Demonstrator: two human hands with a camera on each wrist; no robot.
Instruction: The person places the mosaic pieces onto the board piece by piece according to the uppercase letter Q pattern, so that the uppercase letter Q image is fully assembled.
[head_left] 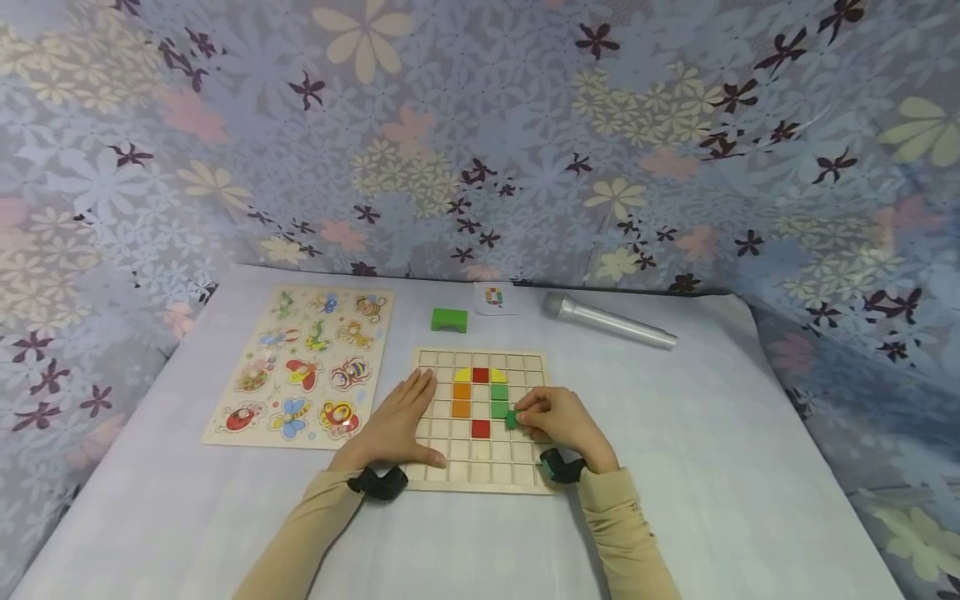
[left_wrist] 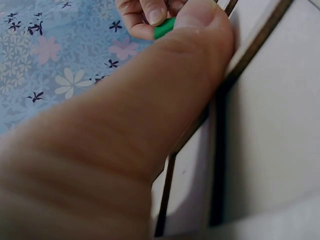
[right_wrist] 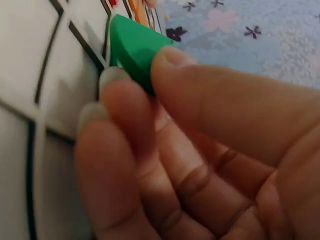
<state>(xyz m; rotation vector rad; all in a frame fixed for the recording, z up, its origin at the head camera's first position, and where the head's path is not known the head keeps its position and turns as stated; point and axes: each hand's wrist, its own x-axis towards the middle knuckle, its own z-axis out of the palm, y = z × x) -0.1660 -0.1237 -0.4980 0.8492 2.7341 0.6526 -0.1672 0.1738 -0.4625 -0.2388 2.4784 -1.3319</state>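
Note:
A wooden grid board [head_left: 480,483] lies on the table, holding two red squares, two orange, two green and two yellow rounded blocks. My right hand [head_left: 558,421] pinches a small green block [right_wrist: 132,47] between thumb and fingertips, close over the board just right of the lower green square [head_left: 499,410]. That block shows a pointed corner and a curved side in the right wrist view. My left hand [head_left: 397,423] rests on the board's left part, fingers straight and thumb spread. In the left wrist view its thumb [left_wrist: 150,85] covers much of the picture.
Left of the board lies a wooden insect puzzle [head_left: 303,367]. Behind the board are a green arch block [head_left: 449,320] and a small pattern card [head_left: 494,298]. A silver microphone [head_left: 611,321] lies at the back right, near a flowered cloth [head_left: 480,142].

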